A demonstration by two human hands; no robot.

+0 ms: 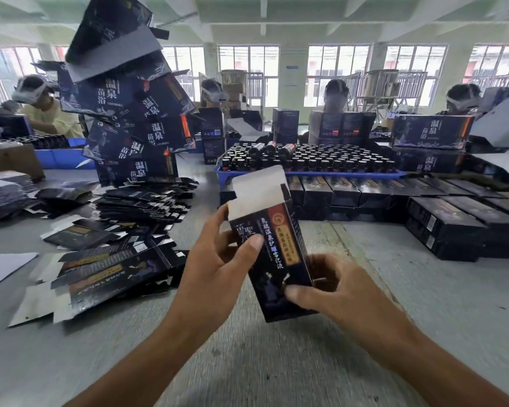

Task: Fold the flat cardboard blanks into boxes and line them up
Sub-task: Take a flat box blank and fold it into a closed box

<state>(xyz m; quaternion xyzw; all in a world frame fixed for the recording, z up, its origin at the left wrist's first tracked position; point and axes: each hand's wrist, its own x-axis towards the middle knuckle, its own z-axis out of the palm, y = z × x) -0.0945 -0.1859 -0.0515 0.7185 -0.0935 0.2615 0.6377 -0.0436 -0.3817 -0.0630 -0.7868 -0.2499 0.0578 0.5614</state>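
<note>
1. Dark printed cardboard box (272,254), rectangular with its pale top flap open, is held tilted above the grey tabletop (276,362).
2. Left hand (215,268) and right hand (332,292) each keep a closed grip on it.
3. Flat blanks (106,271) lie left; finished boxes (441,224) line up right.

stacked boxes (135,127): white "温泉 苗浴" | box at right (431,132): "温泉 苗浴" | held box (272,251): gold characters on a red strip, too blurred to read
</note>
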